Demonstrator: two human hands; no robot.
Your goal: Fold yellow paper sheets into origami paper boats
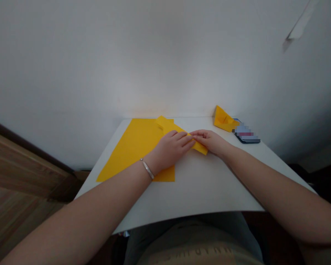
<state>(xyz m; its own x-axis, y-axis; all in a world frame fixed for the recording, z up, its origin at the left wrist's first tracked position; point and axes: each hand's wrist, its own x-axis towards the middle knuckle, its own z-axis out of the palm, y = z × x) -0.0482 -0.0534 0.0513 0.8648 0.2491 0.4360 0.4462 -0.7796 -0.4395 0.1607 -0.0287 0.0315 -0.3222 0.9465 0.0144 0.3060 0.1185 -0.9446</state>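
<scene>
A folded strip of yellow paper (174, 126) slants across the middle of the table, its far left end over a large flat yellow sheet (127, 147). My left hand (175, 147), with a silver bangle at the wrist, lies over the folded paper, fingers together and pressed on it near the centre. From the right, my right hand (205, 139) pinches the paper's edge between thumb and fingers. Both sets of fingertips meet at the same spot. The paper's lower right end shows below them. Part of the fold is hidden under my left hand.
At the back right of the white table (209, 187) stands a folded yellow paper piece (223, 119), touching a phone (246, 134) that lies there. Behind the table rises a white wall (165, 62). A wooden panel (22, 173) stands at the left.
</scene>
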